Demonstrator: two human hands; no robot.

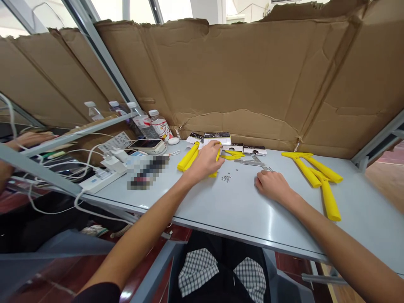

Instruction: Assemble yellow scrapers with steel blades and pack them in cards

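My left hand [206,159] is closed around a yellow plastic handle [213,174], which shows only in part below and beside the fingers. More yellow handles [188,157] lie against its left side. Several small screw-like metal bits [226,177] are scattered on the table between my hands. My right hand [273,185] rests on the tabletop with its fingers curled under; whether anything is inside is hidden. Just beyond it lie flat metal pieces [252,162], and flat yellow pieces [232,155] are to their left.
T-shaped yellow handles [315,170] lie at the right. Black-and-white printed cards [217,138] stand along the cardboard wall [240,71]. A phone [147,145], a power strip [104,179], cables and bottles [160,126] crowd the left. Another person's hand [34,138] is beyond the metal frame.
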